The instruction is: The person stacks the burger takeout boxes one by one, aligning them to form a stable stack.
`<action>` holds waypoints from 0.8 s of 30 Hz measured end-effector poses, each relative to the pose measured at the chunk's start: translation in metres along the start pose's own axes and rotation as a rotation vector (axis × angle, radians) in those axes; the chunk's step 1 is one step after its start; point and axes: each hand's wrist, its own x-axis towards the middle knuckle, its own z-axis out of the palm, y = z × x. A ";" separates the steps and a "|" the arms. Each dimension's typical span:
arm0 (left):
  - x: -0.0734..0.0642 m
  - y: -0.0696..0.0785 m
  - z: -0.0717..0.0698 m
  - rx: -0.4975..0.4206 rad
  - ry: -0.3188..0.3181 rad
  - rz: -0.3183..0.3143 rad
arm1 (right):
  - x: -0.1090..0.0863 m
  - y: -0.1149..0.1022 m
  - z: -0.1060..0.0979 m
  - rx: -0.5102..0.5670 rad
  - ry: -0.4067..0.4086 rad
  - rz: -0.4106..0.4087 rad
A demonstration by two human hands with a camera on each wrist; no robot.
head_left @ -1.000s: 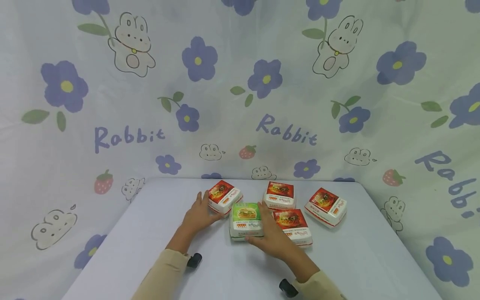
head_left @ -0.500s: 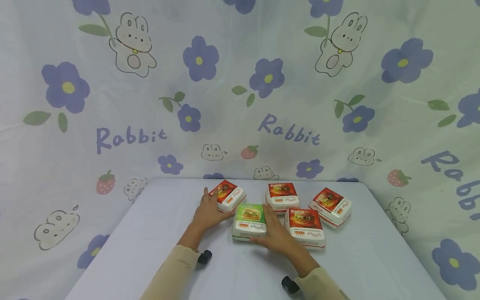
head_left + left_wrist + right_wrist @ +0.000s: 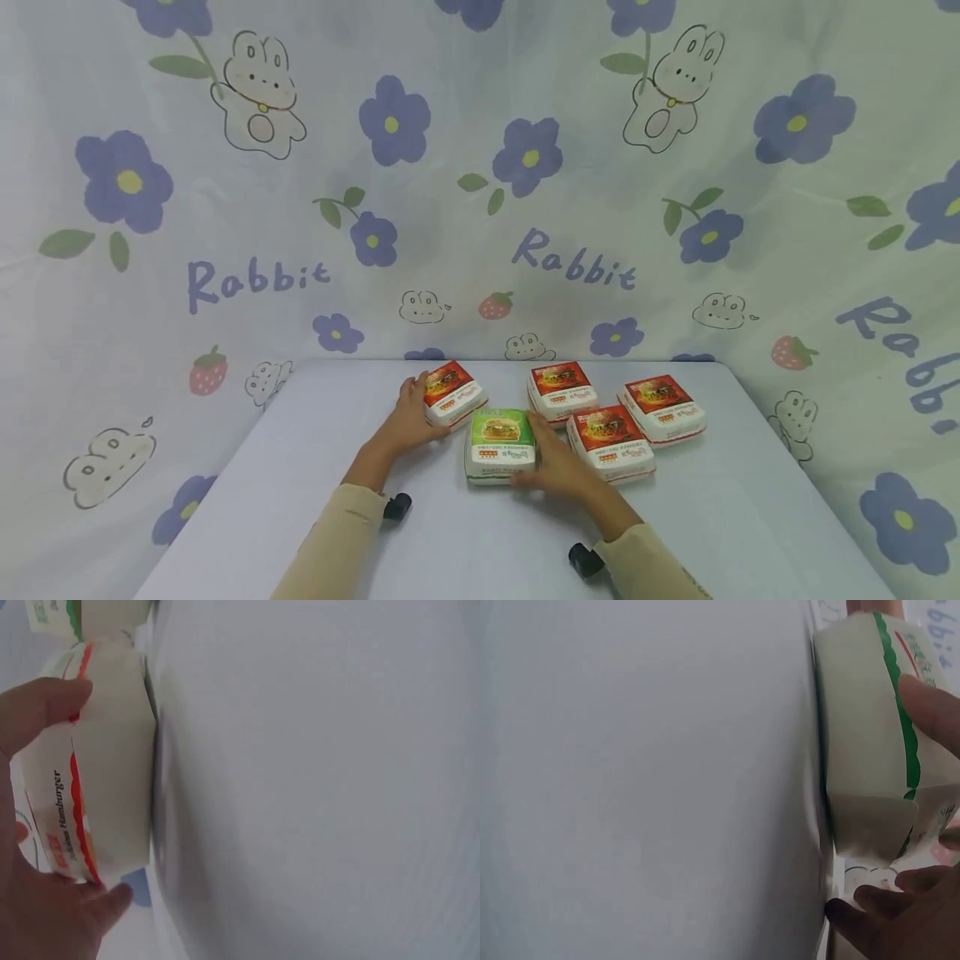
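Near the back left, my left hand (image 3: 405, 422) holds a red-and-white hamburger box (image 3: 454, 396). In the left wrist view, its thumb presses one side of that box (image 3: 112, 772) and its fingers lie at another side. Just in front and to the right sits a green-topped hamburger box (image 3: 500, 446), flat on the table. My right hand (image 3: 558, 467) grips it from the right, thumb on the near side. The right wrist view shows the thumb against the green-edged box (image 3: 866, 727), with the other fingers spread beside it, partly out of frame.
Three more red-and-white hamburger boxes stand to the right: one at the back (image 3: 562, 392), one beside my right hand (image 3: 611, 443), one furthest right (image 3: 662, 408). A white cloth-covered table (image 3: 465, 542) carries them, with a rabbit-print curtain (image 3: 450, 192) behind.
The red box beside my right hand has shifted right, apart from the green box, and the furthest-right box has turned. The left-hand box has turned slightly. The green box has moved a little right.
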 end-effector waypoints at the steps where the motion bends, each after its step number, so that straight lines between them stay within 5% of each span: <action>1: 0.000 -0.001 -0.001 -0.011 -0.006 0.000 | 0.001 0.000 0.000 0.005 -0.009 0.001; 7: 0.001 -0.003 -0.003 -0.072 -0.035 -0.022 | 0.002 -0.001 0.001 0.043 -0.038 0.007; 17: -0.001 -0.012 -0.010 -0.089 0.016 -0.009 | 0.002 -0.004 0.002 0.052 -0.041 -0.016; 24: -0.008 -0.001 -0.028 -0.132 0.075 0.075 | -0.002 -0.008 0.004 0.071 -0.046 -0.010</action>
